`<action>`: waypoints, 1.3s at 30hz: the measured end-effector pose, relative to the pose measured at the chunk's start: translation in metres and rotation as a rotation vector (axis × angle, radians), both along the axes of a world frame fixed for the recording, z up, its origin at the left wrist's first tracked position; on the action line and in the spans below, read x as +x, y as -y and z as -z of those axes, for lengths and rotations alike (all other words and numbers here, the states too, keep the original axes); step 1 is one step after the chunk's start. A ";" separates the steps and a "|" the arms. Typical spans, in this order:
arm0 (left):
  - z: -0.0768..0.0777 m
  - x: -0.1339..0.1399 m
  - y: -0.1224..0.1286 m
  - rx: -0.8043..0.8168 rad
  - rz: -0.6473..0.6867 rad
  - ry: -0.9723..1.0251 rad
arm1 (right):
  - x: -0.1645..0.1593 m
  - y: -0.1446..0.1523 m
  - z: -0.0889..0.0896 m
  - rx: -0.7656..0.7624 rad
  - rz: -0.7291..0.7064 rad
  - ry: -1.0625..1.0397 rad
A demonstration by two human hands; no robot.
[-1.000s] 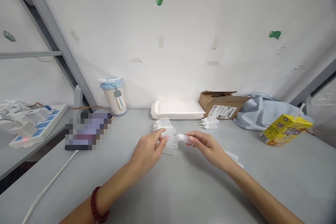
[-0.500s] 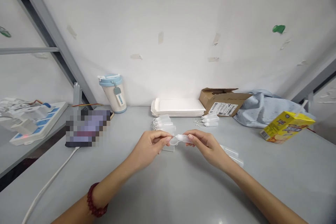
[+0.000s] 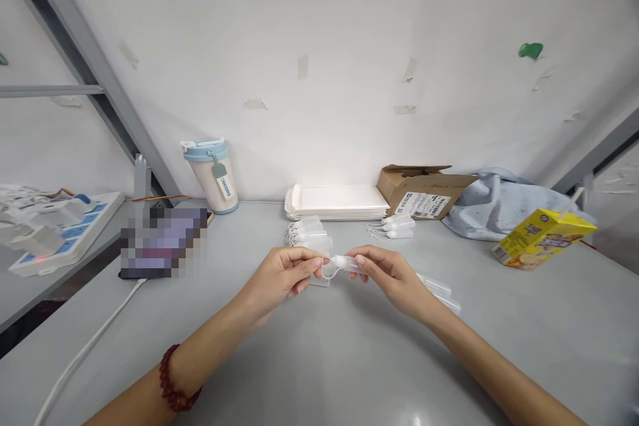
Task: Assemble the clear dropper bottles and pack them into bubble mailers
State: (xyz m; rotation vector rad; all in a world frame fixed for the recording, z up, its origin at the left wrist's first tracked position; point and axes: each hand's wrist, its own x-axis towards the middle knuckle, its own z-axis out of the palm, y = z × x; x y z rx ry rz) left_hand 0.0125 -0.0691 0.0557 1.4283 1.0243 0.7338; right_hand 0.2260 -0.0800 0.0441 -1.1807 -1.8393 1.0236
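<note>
My right hand (image 3: 394,276) pinches a small translucent white plastic tube (image 3: 347,263) with a thin loop at its end. My left hand (image 3: 282,276) pinches that loop (image 3: 327,271) from the left, so both hands meet over the grey table (image 3: 319,359). Just behind my fingers lies a row of small clear plastic cases (image 3: 309,233). More of the white tubes (image 3: 397,227) lie in a small pile further back to the right. Two clear pieces (image 3: 439,293) rest beside my right wrist.
Against the wall stand a blue-lidded cup (image 3: 214,176), a stack of white trays (image 3: 337,203), an open cardboard box (image 3: 422,190) and a light blue cloth (image 3: 504,203). A yellow carton (image 3: 542,237) lies right. A phone (image 3: 160,243) and cable lie left, a power strip (image 3: 60,236) beyond.
My left hand left the clear cases and came to the tube in my right hand, closing its fingers on the loop. The view has shifted slightly upward.
</note>
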 end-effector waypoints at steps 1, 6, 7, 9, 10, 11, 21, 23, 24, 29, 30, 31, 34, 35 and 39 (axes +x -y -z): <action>0.000 0.000 0.000 -0.007 0.002 0.009 | 0.000 0.000 -0.001 0.000 0.000 -0.001; 0.003 -0.001 -0.001 -0.064 0.035 0.083 | 0.001 0.001 -0.003 -0.043 -0.036 -0.031; 0.003 -0.001 -0.002 -0.080 0.043 0.097 | 0.001 0.001 -0.002 -0.053 -0.042 -0.036; 0.004 -0.001 -0.002 -0.108 0.053 0.118 | 0.001 0.001 -0.002 -0.066 -0.056 -0.048; 0.005 -0.001 -0.003 -0.118 0.055 0.125 | 0.000 0.000 -0.002 -0.070 -0.060 -0.053; 0.005 -0.001 -0.003 -0.126 0.056 0.131 | 0.000 0.000 -0.003 -0.074 -0.061 -0.055; 0.006 -0.002 -0.004 -0.120 0.055 0.156 | 0.001 0.003 -0.006 -0.111 -0.066 -0.087; 0.007 -0.003 -0.004 -0.125 0.055 0.146 | 0.001 0.003 -0.005 -0.113 -0.062 -0.082; 0.007 -0.003 -0.003 -0.131 0.055 0.140 | 0.001 0.002 -0.005 -0.116 -0.061 -0.079; 0.005 -0.002 -0.002 -0.134 0.057 0.131 | 0.001 0.001 -0.007 -0.147 -0.076 -0.065; 0.004 -0.002 -0.002 -0.130 0.056 0.131 | 0.001 0.001 -0.008 -0.150 -0.074 -0.064; 0.003 -0.002 -0.002 -0.125 0.051 0.128 | 0.001 0.001 -0.009 -0.152 -0.070 -0.061; 0.003 -0.002 -0.003 -0.099 0.038 0.078 | 0.001 0.002 -0.010 -0.162 -0.067 -0.044; 0.004 -0.002 -0.004 -0.075 0.036 0.044 | 0.001 0.002 -0.010 -0.165 -0.067 -0.038; 0.008 0.002 0.001 0.194 0.012 -0.107 | 0.001 0.002 -0.009 -0.175 -0.048 -0.023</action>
